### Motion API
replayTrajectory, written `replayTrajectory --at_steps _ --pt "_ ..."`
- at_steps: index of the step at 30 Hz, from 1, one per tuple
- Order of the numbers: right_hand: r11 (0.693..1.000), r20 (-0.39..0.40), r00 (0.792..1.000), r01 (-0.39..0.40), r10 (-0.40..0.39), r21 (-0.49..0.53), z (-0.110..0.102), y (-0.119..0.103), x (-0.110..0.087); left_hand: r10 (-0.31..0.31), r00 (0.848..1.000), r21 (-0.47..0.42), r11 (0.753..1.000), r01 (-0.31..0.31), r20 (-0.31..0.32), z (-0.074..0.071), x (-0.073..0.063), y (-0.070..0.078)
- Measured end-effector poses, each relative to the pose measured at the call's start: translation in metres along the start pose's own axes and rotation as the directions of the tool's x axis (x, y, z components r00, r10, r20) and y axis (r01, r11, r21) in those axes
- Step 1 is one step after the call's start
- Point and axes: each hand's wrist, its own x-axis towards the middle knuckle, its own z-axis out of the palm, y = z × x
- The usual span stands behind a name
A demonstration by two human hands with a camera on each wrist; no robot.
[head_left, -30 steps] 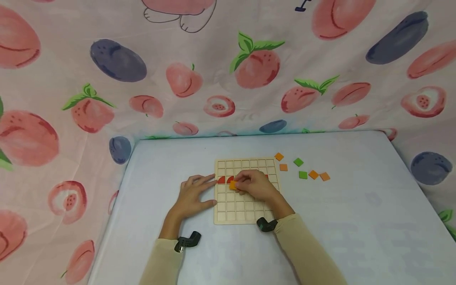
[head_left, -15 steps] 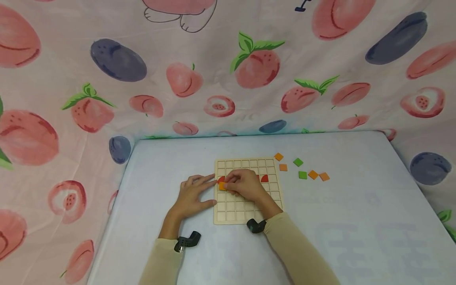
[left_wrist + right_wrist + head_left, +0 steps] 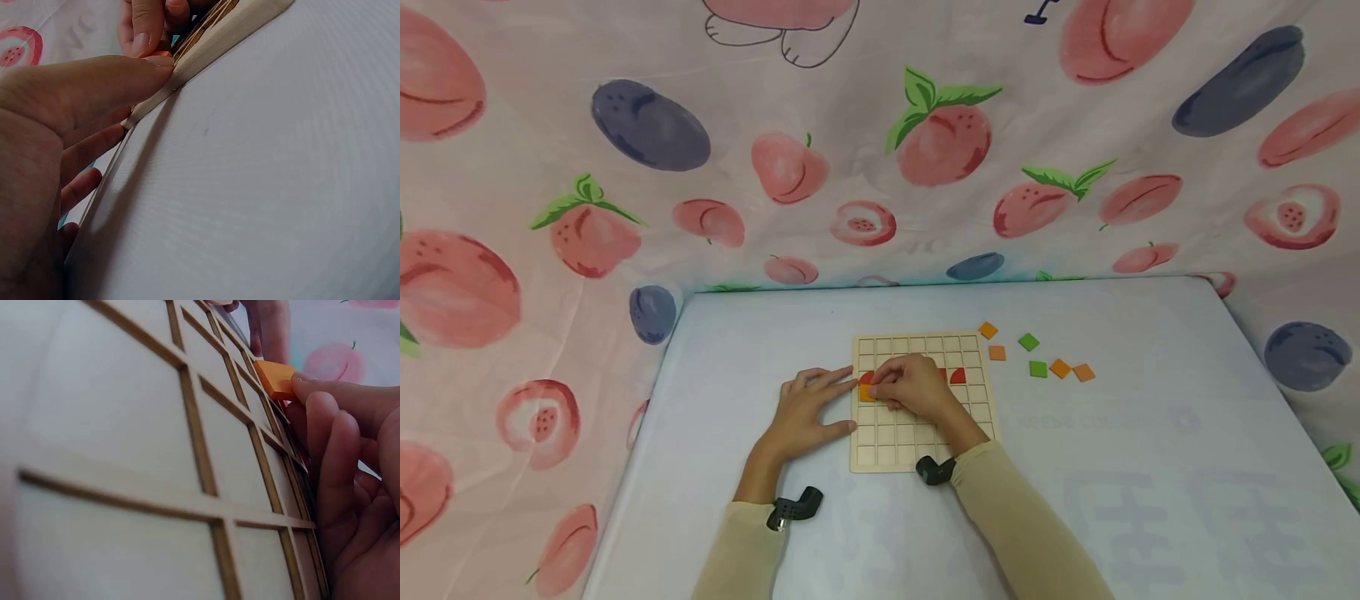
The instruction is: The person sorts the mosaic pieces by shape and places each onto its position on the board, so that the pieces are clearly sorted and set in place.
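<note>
My right hand (image 3: 917, 390) pinches an orange square tile (image 3: 275, 379) between thumb and fingers, right over the left column of a wooden grid board (image 3: 895, 457). Just beyond that tile, a red tile (image 3: 867, 377) lies in the row above, partly covered by my fingers. Another red tile with a rounded edge (image 3: 958, 376) sits in the same row at the right. My left hand (image 3: 805, 417) rests flat with fingers spread, its fingertips and thumb touching the board's left edge. In the left wrist view the thumb (image 3: 119, 78) lies along the board's side.
Right of the board lie loose orange tiles (image 3: 997, 353) and green tiles (image 3: 1037, 369) on the white tabletop (image 3: 1112, 467). A fruit-patterned cloth (image 3: 850, 150) hangs behind and beside the table. Each wrist wears a small black camera (image 3: 797, 505).
My right hand has carried the orange tile leftward across the board to the left column, then settled slightly there. The left hand stays in place at the board's edge.
</note>
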Motion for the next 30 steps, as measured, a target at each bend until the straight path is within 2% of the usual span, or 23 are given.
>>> replayTrajectory --at_steps 12,30 --pt "0.993 -0.022 0.999 0.026 -0.029 -0.115 0.0041 -0.0007 -0.0006 0.002 1.000 -0.009 1.000 -0.002 -0.010 -0.0015 -0.0005 0.0023" --pt "0.984 -0.020 0.999 0.046 -0.050 -0.174 0.0049 -0.0020 0.0008 -0.006 1.000 -0.020 1.000 0.006 0.000 -0.0026 -0.0011 0.0029"
